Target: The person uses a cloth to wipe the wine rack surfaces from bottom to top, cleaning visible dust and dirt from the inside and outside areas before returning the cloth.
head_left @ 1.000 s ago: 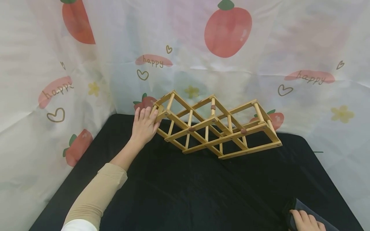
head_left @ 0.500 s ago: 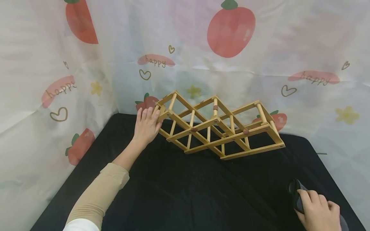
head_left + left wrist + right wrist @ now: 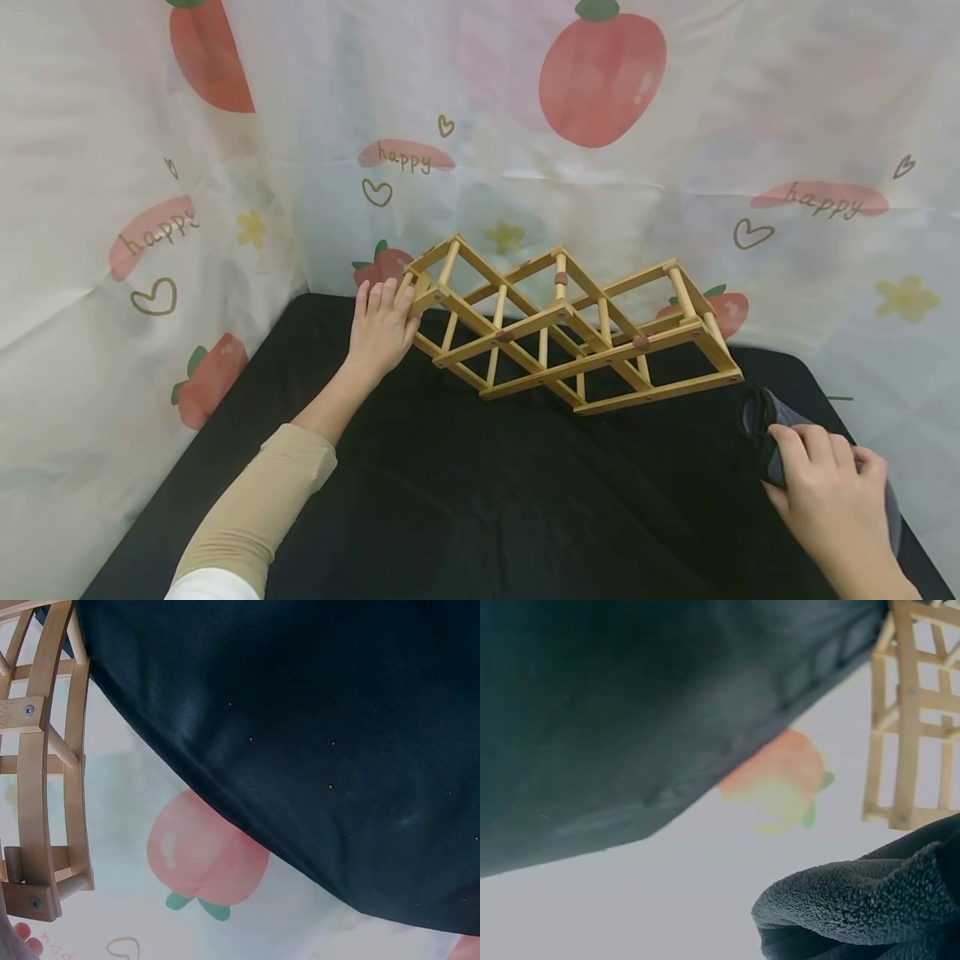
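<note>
A folding wooden rack of crossed slats and round dowels stands at the back of the black-covered table. My left hand rests on its left end, fingers laid fairly straight over the slats. In the left wrist view the same rack fills the left edge, and only a sliver of hand shows below it. My right hand grips a folded dark grey cloth off the rack's right end, not touching it. Up close in the right wrist view, the cloth has a fuzzy, towel-like pile.
Black fabric covers the table, its far edge just behind the rack. A pale printed curtain with fruit and "happy" patterns hangs close behind and along both sides.
My right hand has risen from the bottom right corner with the grey cloth, moving forward towards the rack's right end. The left hand and the rack stay put; the view shifts slightly.
</note>
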A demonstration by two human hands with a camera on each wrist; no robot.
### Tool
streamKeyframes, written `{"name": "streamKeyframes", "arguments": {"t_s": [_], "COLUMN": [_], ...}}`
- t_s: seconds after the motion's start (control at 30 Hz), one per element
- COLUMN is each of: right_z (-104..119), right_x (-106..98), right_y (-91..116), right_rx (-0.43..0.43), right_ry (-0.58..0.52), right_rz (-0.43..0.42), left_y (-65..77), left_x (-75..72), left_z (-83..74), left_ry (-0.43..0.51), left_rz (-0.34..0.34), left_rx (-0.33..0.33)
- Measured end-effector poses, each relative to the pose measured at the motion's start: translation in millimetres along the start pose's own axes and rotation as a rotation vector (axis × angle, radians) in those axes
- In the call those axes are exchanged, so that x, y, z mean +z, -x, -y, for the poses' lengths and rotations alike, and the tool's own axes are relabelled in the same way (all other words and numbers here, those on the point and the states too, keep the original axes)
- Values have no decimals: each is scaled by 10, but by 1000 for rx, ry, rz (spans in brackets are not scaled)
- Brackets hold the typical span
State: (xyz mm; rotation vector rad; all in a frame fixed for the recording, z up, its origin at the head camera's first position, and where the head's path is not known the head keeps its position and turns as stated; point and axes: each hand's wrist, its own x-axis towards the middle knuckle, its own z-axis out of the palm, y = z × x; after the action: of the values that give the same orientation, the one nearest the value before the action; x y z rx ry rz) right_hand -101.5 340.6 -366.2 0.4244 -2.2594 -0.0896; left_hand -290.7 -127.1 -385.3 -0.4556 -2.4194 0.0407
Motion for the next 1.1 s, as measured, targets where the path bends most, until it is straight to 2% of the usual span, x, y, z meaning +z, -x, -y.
{"name": "streamKeyframes", "arguments": {"t_s": [0.23,0.43,0.6,0.83,1.1], "right_z": [21,57,104,185,316], "right_x": [-46,-78,-114,-48,130], "right_y": [-253,-474,-691,-1035,-1240], "right_rx": [-28,-39,-58,-158,-271], "right_ry": [-69,-114,-145,-171,-102], "right_rz": [-71,-116,-111,-148,-72], "left_y": [0,15,17,12,2], "left_x": [26,10,10,11,13], "left_z": [5,-10,-13,-6,-23], "left_ry": [7,11,10,24,8], "left_rz": [-82,-40,-26,-40,-39], "left_rx": [19,-2,-8,-18,-11]}}
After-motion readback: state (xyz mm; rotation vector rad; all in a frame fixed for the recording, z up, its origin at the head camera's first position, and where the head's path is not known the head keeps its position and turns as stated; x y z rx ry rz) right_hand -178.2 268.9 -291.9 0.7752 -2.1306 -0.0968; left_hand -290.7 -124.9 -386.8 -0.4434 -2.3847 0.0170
